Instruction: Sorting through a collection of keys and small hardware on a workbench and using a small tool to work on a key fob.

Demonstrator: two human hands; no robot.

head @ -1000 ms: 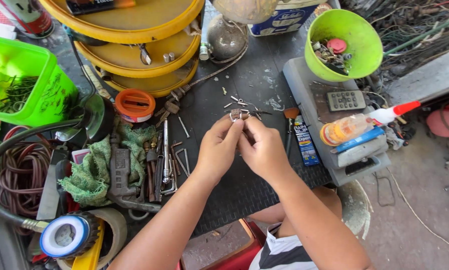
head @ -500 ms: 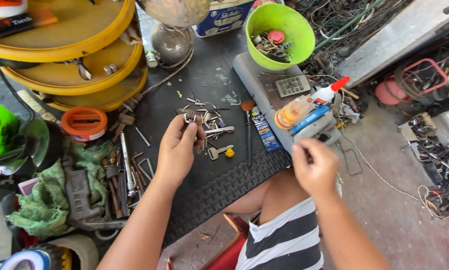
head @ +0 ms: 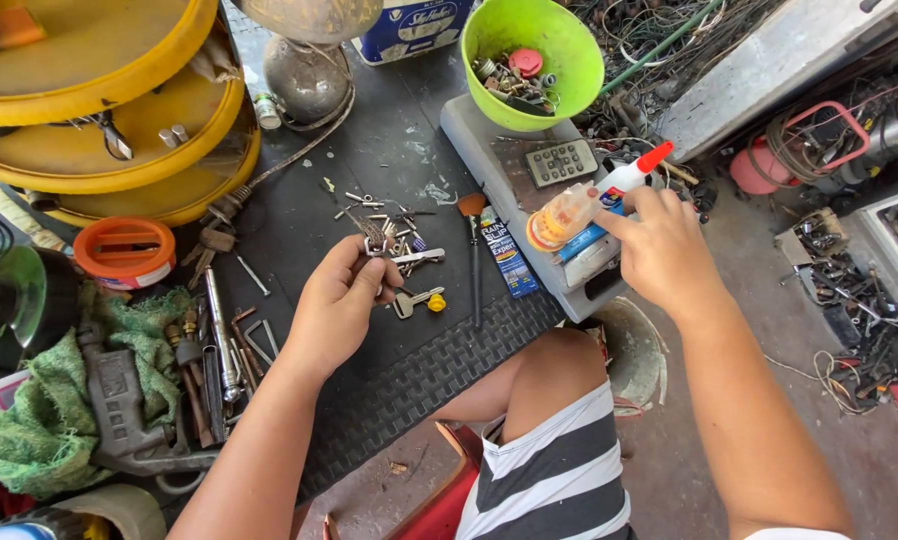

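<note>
My left hand [head: 337, 303] holds a small bunch of metal keys [head: 401, 257] over the black rubber mat [head: 439, 360]; one key with a yellow tag [head: 421, 299] lies just right of it. My right hand [head: 664, 250] reaches to a squeeze bottle with a red nozzle and orange cap [head: 594, 200], fingertips touching it where it lies on a grey box [head: 514, 170]. More loose keys and metal bits [head: 374, 212] are scattered beyond the left hand.
A green bowl of small parts [head: 534, 50] sits on the grey box beside a small keypad [head: 561, 162]. Yellow stacked trays [head: 89, 120], an orange tape roll [head: 124, 250], a green rag with tools [head: 119, 370] stand left. Tangled wires [head: 849, 300] litter the floor right.
My hands, together on the keys a second ago, have parted. The right hand moved right to the squeeze bottle; the left stays with the keys. The camera swung right.
</note>
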